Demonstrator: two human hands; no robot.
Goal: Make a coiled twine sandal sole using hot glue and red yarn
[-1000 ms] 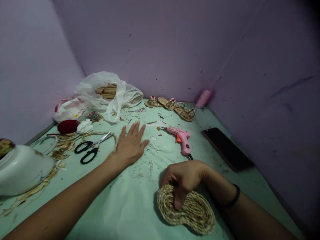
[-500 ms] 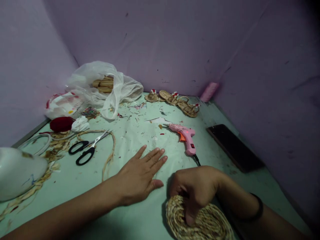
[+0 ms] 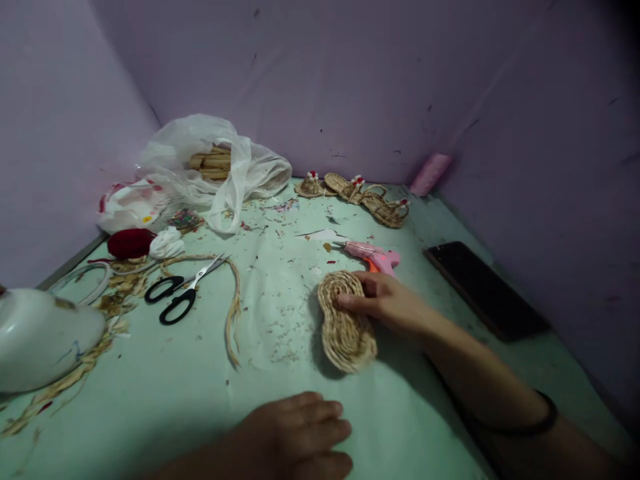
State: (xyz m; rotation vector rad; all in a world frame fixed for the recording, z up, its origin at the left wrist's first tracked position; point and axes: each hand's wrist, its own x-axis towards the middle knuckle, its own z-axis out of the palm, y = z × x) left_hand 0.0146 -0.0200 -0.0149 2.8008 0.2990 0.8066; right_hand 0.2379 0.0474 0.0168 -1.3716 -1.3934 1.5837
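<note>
In my right hand (image 3: 393, 303) is a braided straw sandal sole (image 3: 346, 343), gripped at its right side with the thumb pressed on the upper face. The sole stands out over the green tabletop; whether it touches the table I cannot tell. Just behind that hand lies a pink glue gun (image 3: 367, 252), its handle hidden. My left hand (image 3: 305, 437), slightly blurred, is low at the front edge of view, fingers extended and holding nothing. Left of the sole, a strand of plaited straw (image 3: 233, 320) curves beside black-handled scissors (image 3: 185, 293).
Finished small straw sandals (image 3: 385, 208) lie against the back wall. A white plastic bag (image 3: 240, 173) with straw sticks stands at back left, near dark red yarn (image 3: 131, 244). On the right is a black phone (image 3: 487, 290); a white rounded object (image 3: 45, 343) sits far left.
My right hand has carried the sole forward and left, up from the front edge, turning it lengthwise. My left hand has drawn back toward the front from the tabletop.
</note>
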